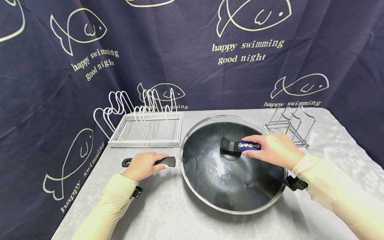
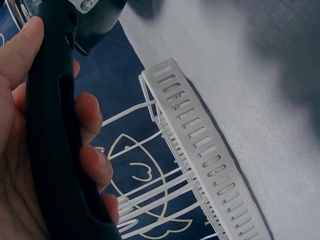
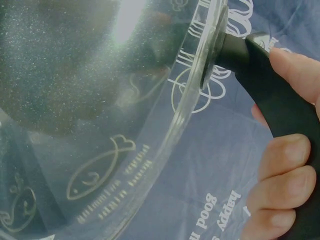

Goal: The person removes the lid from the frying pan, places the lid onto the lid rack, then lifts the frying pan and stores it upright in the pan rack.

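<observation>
A large dark wok (image 2: 102, 25) has a long black handle (image 1: 168, 161) pointing left and a short black side handle (image 1: 295, 183) at the right. Over it lies a round glass lid (image 1: 234, 196) with a metal rim; whether the rim touches the wok all round I cannot tell. My left hand (image 1: 145, 165) grips the long handle, its fingers curled round it in the left wrist view. With my right hand (image 1: 274, 149) I hold the lid's black handle (image 1: 231, 146), which carries a blue label. The right wrist view shows those fingers wrapped round this handle (image 3: 280, 95).
A white wire rack (image 1: 145, 144) with upright loops stands at the back left, just behind the left hand. At the back right is a smaller metal rack (image 1: 292, 125), partly behind the right hand. A dark blue fish-print curtain (image 1: 192, 66) closes off the grey table (image 1: 162, 213) behind.
</observation>
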Available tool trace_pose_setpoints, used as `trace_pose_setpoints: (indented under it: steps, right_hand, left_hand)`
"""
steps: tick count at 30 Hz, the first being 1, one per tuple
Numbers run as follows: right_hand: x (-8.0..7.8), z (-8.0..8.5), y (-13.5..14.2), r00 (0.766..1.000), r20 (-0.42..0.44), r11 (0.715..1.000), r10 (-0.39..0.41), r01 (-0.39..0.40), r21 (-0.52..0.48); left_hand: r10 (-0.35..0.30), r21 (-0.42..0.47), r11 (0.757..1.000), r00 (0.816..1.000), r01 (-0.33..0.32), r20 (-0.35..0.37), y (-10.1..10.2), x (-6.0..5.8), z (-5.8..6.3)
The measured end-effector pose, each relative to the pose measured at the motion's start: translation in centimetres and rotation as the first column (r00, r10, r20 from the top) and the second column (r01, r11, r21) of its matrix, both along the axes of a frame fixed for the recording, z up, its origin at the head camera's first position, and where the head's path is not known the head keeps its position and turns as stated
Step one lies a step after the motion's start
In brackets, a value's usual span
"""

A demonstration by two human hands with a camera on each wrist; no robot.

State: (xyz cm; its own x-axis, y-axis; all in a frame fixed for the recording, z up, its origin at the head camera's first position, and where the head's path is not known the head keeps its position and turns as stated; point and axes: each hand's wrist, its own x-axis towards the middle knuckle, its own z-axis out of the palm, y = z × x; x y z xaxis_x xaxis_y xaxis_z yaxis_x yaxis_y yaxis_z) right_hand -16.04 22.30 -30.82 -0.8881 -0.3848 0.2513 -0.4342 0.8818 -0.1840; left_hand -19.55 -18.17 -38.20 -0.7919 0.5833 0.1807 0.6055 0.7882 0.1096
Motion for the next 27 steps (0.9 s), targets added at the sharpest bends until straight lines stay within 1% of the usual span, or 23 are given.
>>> trace_pose_setpoints:
  steps: [2,5,10,15,18,19,21,24,27]
  right_hand:
    - [0.07,0.09,-0.05,1.0,-0.019,1.0,-0.003,0.003,0.003]
    - [0.17,0.14,-0.17,0.997,-0.08,1.0,0.004,-0.002,0.022]
    - [0.2,-0.08,-0.24,0.983,-0.177,0.998,0.042,-0.033,0.054]
    - [0.16,-0.36,-0.06,0.98,-0.195,0.998,0.047,-0.037,0.054]
    - [0.18,-0.42,0.09,0.971,-0.232,0.998,0.061,-0.051,0.049]
    - [0.17,-0.42,0.13,0.965,-0.253,0.997,0.072,-0.062,0.047]
    - [0.17,-0.44,0.26,0.944,-0.314,0.995,0.096,-0.087,0.045]
    - [0.21,-0.54,0.42,0.902,-0.412,0.992,0.127,-0.12,0.043]
    - [0.27,-0.67,0.61,0.868,-0.478,0.99,0.137,-0.136,0.038]
  left_hand:
    - [0.001,-0.001,1.0,1.0,-0.001,0.004,-0.01,-0.01,0.01]
    - [0.004,-0.002,1.0,1.0,-0.004,0.006,-0.04,0.0,0.01]
    - [0.003,0.001,1.0,1.0,-0.003,0.0,-0.05,0.03,-0.03]
    - [0.004,-0.003,1.0,1.0,-0.004,0.001,-0.03,0.0,-0.08]
    - [0.012,-0.007,1.0,1.0,-0.012,0.004,-0.04,-0.05,-0.08]
    - [0.014,-0.006,1.0,1.0,-0.014,0.006,-0.03,-0.06,-0.06]
    - [0.02,-0.003,1.0,1.0,-0.019,0.012,-0.02,-0.07,0.01]
    - [0.023,0.002,1.0,0.999,-0.023,0.022,0.02,-0.08,0.12]
    - [0.028,0.0,1.0,0.999,-0.028,0.036,0.05,-0.07,0.28]
